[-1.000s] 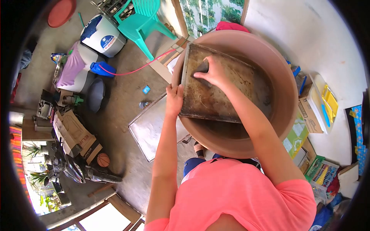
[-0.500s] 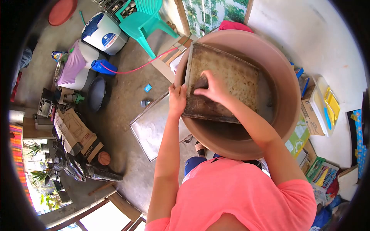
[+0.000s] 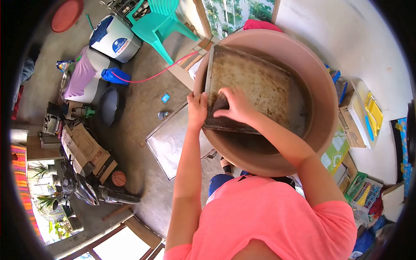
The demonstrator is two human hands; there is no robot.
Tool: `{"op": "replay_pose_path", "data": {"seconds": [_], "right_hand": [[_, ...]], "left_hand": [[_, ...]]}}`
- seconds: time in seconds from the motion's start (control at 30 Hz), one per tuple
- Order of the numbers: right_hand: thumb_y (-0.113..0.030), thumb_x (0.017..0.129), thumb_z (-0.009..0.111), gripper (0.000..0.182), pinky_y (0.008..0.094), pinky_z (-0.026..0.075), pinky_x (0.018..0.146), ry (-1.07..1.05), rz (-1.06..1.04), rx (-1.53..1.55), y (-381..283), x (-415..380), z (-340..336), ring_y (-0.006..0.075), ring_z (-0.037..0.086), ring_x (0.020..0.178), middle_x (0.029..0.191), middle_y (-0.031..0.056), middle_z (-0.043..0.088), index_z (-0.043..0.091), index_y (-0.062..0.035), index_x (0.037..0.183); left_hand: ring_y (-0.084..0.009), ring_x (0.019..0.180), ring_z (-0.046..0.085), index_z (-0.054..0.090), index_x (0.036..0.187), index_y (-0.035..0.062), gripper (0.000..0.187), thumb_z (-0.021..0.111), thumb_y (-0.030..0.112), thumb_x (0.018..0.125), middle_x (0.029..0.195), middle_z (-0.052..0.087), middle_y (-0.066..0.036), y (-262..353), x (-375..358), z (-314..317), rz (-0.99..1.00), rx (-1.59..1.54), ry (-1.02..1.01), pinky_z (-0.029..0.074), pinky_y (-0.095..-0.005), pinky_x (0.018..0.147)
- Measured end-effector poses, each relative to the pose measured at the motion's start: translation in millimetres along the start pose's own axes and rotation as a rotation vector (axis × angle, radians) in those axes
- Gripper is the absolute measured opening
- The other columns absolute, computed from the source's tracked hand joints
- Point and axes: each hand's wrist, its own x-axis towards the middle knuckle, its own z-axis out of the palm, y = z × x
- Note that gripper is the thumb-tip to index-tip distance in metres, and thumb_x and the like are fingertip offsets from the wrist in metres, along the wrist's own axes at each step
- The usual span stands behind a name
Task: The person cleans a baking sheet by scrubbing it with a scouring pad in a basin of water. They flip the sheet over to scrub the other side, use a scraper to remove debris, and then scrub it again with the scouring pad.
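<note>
A stained, rectangular metal tray (image 3: 255,82) lies tilted in a large brown basin (image 3: 318,78), which has murky water at its bottom. My left hand (image 3: 198,108) grips the tray's left edge beside the basin rim, fingers over the edge. Over the lower left part of the tray, my right hand (image 3: 236,105) is curled around a dark scrubbing pad (image 3: 221,104) pressed on the tray's surface. A second, cleaner metal tray (image 3: 169,143) leans below the basin, to the left of my left forearm.
A green plastic chair (image 3: 158,26) stands at the upper left, near a pink hose (image 3: 149,79) and a blue container (image 3: 115,76). A black basin (image 3: 108,105), a cardboard box (image 3: 89,149) and a basketball (image 3: 118,178) are on the left. Crates (image 3: 366,190) stand at the right.
My right hand has moved slightly left and down across the tray with the dark pad. My left hand still holds the tray's edge. The whole view has shifted a little.
</note>
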Motion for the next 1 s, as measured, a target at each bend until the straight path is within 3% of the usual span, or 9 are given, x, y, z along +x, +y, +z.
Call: {"op": "replay_pose_path", "data": {"seconds": [0.13, 0.27, 0.3, 0.4, 0.67, 0.73, 0.8, 0.9, 1.0], "right_hand": [[-0.054, 0.062, 0.077, 0.071, 0.0442, 0.037, 0.085, -0.006, -0.216, -0.168, -18, -13, 1, 0.0320, 0.052, 0.100, 0.104, 0.0098, 0.059, 0.051, -0.0103, 0.112], [-0.055, 0.063, 0.076, 0.071, 0.0430, 0.036, 0.087, 0.086, -0.047, -0.103, 10, -12, 2, 0.0317, 0.052, 0.100, 0.104, 0.0089, 0.059, 0.052, -0.0099, 0.111], [-0.055, 0.062, 0.076, 0.071, 0.0427, 0.036, 0.087, -0.062, 0.012, -0.136, -4, -15, -9, 0.0316, 0.052, 0.100, 0.106, 0.0090, 0.059, 0.052, -0.0097, 0.112], [-0.055, 0.062, 0.076, 0.072, 0.0423, 0.036, 0.087, 0.014, -0.106, -0.154, 2, -25, -8, 0.0309, 0.052, 0.100, 0.107, 0.0098, 0.059, 0.052, -0.0100, 0.112], [-0.054, 0.062, 0.078, 0.074, 0.0481, 0.036, 0.090, 0.021, 0.219, -0.199, 67, -48, -36, 0.0384, 0.049, 0.101, 0.110, 0.0165, 0.057, 0.050, -0.0103, 0.115], [-0.054, 0.063, 0.078, 0.074, 0.0504, 0.036, 0.091, -0.071, 0.038, -0.154, 53, -61, -20, 0.0407, 0.047, 0.105, 0.110, 0.0178, 0.056, 0.050, -0.0105, 0.115], [-0.056, 0.064, 0.076, 0.076, 0.0509, 0.032, 0.096, -0.096, 0.058, -0.128, 44, -64, -27, 0.0393, 0.047, 0.107, 0.109, 0.0174, 0.057, 0.050, -0.0097, 0.119], [-0.056, 0.066, 0.075, 0.075, 0.0491, 0.034, 0.092, -0.032, 0.190, -0.149, 61, -60, -36, 0.0386, 0.047, 0.104, 0.113, 0.0167, 0.055, 0.049, -0.0107, 0.120], [-0.055, 0.066, 0.075, 0.073, 0.0468, 0.035, 0.088, -0.004, -0.029, -0.188, 46, -72, -20, 0.0376, 0.048, 0.103, 0.113, 0.0166, 0.055, 0.049, -0.0106, 0.118]], "left_hand": [[-0.0454, 0.112, 0.046, 0.063, 0.094, -0.0052, 0.036, 0.053, 0.029, 0.094, 0.121, 0.044, -0.034, 5, 0, -4, -0.010, 0.002, -0.015, 0.037, -0.0445, 0.096], [-0.0442, 0.110, 0.047, 0.064, 0.094, -0.0046, 0.036, 0.054, 0.030, 0.094, 0.118, 0.047, -0.033, -1, 1, -1, -0.003, 0.033, -0.017, 0.037, -0.0441, 0.096], [-0.0440, 0.110, 0.047, 0.064, 0.094, -0.0044, 0.036, 0.054, 0.030, 0.094, 0.117, 0.047, -0.033, -1, 1, -2, -0.003, 0.023, -0.006, 0.037, -0.0438, 0.096], [-0.0435, 0.109, 0.047, 0.065, 0.095, -0.0037, 0.035, 0.055, 0.030, 0.093, 0.117, 0.047, -0.032, 0, -1, -2, 0.009, 0.028, 0.007, 0.037, -0.0433, 0.096], [-0.0418, 0.106, 0.046, 0.063, 0.091, -0.0071, 0.038, 0.053, 0.030, 0.095, 0.114, 0.048, -0.033, 4, 1, -5, 0.041, 0.024, -0.027, 0.037, -0.0434, 0.095], [-0.0418, 0.107, 0.046, 0.062, 0.090, -0.0074, 0.038, 0.053, 0.029, 0.095, 0.114, 0.048, -0.033, 5, 1, -4, 0.046, 0.031, -0.016, 0.037, -0.0432, 0.095], [-0.0420, 0.107, 0.046, 0.062, 0.090, -0.0074, 0.039, 0.053, 0.030, 0.095, 0.114, 0.048, -0.033, 7, 2, -3, 0.019, 0.018, -0.018, 0.037, -0.0434, 0.095], [-0.0420, 0.107, 0.047, 0.062, 0.093, -0.0069, 0.039, 0.052, 0.031, 0.095, 0.116, 0.048, -0.032, 7, 0, -5, 0.014, 0.046, -0.028, 0.037, -0.0433, 0.095], [-0.0415, 0.107, 0.048, 0.062, 0.099, -0.0065, 0.039, 0.052, 0.031, 0.095, 0.118, 0.046, -0.031, 10, 2, -6, 0.001, 0.050, -0.025, 0.038, -0.0427, 0.095]]}}
